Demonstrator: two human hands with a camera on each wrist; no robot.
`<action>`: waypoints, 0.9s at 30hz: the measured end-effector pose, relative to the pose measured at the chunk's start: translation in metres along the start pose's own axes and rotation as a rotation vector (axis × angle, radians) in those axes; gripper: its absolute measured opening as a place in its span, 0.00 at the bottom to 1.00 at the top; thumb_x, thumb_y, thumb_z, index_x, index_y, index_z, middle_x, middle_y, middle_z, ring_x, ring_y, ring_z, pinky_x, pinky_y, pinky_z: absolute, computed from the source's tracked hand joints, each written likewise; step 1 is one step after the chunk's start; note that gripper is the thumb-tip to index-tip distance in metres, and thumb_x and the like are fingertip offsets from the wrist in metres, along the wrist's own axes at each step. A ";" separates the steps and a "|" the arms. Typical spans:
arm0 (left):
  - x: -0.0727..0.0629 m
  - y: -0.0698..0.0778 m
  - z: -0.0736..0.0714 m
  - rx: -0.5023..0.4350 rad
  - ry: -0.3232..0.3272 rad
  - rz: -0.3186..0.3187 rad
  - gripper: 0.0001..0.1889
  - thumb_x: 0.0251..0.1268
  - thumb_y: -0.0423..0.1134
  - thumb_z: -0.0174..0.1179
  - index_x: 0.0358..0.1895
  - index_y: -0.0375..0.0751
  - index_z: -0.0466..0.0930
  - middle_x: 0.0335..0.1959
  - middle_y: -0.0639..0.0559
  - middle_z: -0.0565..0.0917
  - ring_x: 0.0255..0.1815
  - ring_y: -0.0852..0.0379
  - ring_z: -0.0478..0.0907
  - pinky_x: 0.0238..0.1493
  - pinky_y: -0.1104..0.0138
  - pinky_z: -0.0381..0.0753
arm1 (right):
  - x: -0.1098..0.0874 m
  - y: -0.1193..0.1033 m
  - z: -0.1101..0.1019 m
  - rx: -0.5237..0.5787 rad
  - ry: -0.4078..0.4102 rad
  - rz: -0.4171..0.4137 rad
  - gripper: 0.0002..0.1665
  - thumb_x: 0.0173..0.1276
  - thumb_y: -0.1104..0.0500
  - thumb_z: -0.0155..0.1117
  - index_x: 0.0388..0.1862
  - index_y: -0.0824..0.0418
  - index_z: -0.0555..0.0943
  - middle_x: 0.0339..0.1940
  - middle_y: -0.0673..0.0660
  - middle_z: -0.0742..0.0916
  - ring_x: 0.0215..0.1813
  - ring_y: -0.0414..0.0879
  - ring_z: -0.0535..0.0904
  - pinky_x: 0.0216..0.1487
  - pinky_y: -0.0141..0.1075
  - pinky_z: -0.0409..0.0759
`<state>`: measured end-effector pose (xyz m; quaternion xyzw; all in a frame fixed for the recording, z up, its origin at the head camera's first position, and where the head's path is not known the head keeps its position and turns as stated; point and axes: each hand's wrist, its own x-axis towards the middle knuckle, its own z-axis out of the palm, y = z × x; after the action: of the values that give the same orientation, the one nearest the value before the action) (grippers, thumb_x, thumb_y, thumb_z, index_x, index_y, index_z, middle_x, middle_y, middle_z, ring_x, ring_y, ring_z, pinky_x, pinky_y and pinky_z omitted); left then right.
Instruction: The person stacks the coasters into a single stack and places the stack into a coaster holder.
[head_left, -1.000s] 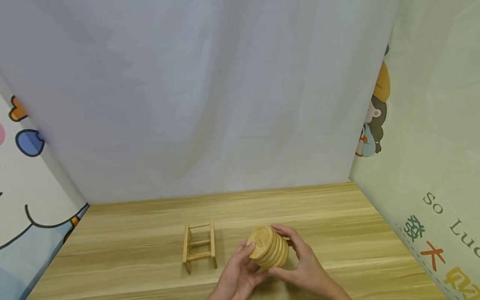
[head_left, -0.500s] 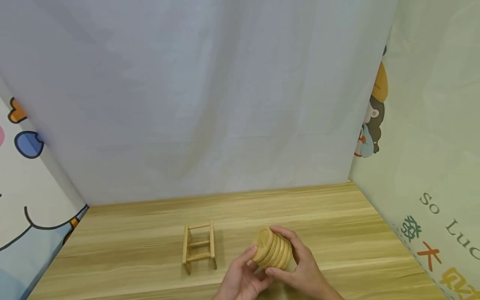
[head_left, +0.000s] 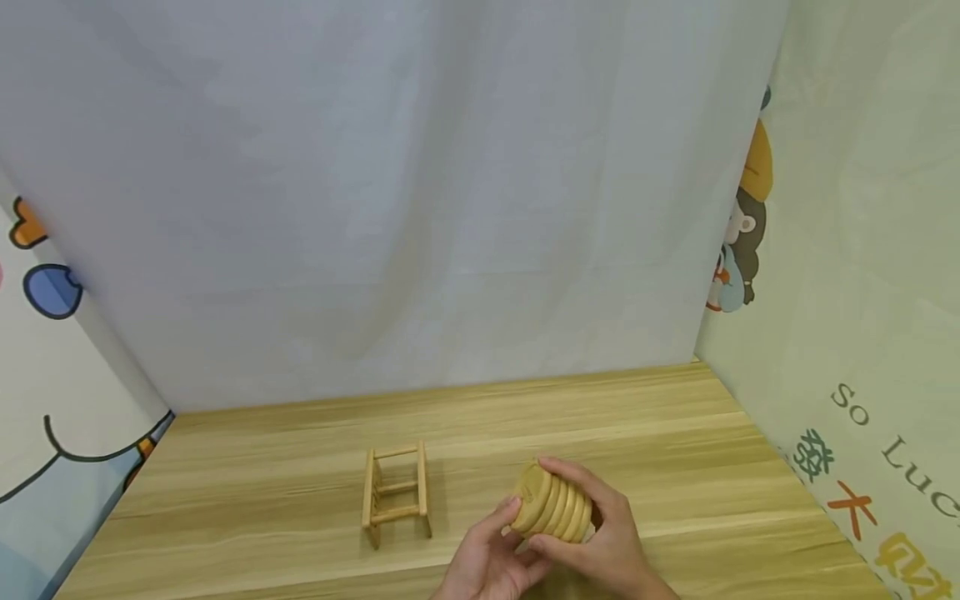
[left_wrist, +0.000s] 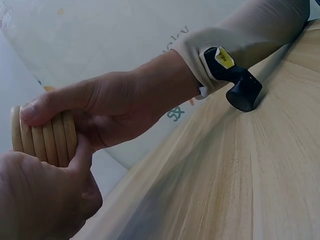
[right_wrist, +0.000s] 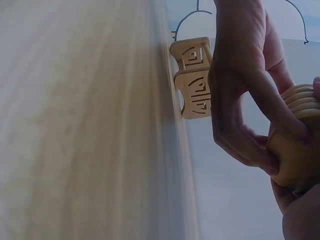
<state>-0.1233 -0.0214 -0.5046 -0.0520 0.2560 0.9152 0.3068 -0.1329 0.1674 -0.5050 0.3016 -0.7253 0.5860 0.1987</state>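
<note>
A stack of several round wooden coasters [head_left: 558, 508] is held above the table, tilted on its side with one engraved face towards the upper left. My left hand [head_left: 487, 557] grips it at that engraved end, thumb on the edge of the face and fingers beneath. From the right, my right hand [head_left: 611, 533] grips the row of rims, its thumb at the near side and fingers over the far side. In the left wrist view the coasters [left_wrist: 45, 137] sit pressed together between both hands. Part of the stack is hidden behind the fingers.
A small wooden rack [head_left: 397, 510] with slatted sides and crossbars stands on the wood-grain table [head_left: 247, 500], left of the hands. A pale curtain [head_left: 420, 208] closes the back, and printed sheets [head_left: 847, 250] line both sides.
Both hands and the coaster stack have shifted slightly right. The stack has turned, so its engraved face shows less and its rims show more. The rack stays in place.
</note>
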 end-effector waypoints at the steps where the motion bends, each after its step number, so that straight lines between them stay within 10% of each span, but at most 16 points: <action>1: 0.000 0.000 0.000 -0.002 -0.002 -0.002 0.33 0.82 0.44 0.67 0.80 0.41 0.63 0.69 0.41 0.71 0.64 0.45 0.80 0.71 0.55 0.84 | 0.000 0.001 0.000 0.004 0.001 -0.003 0.48 0.54 0.75 0.87 0.75 0.63 0.80 0.69 0.64 0.87 0.62 0.44 0.88 0.57 0.38 0.90; 27: 0.004 0.013 -0.010 0.425 -0.003 0.082 0.27 0.84 0.47 0.66 0.76 0.39 0.74 0.61 0.47 0.85 0.58 0.55 0.88 0.65 0.62 0.87 | 0.007 -0.001 -0.014 0.067 -0.072 0.009 0.45 0.55 0.77 0.85 0.73 0.65 0.82 0.67 0.65 0.88 0.62 0.44 0.87 0.57 0.40 0.92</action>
<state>-0.1348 -0.0328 -0.5090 0.0257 0.4448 0.8524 0.2737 -0.1380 0.1791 -0.4961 0.3258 -0.7134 0.5996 0.1594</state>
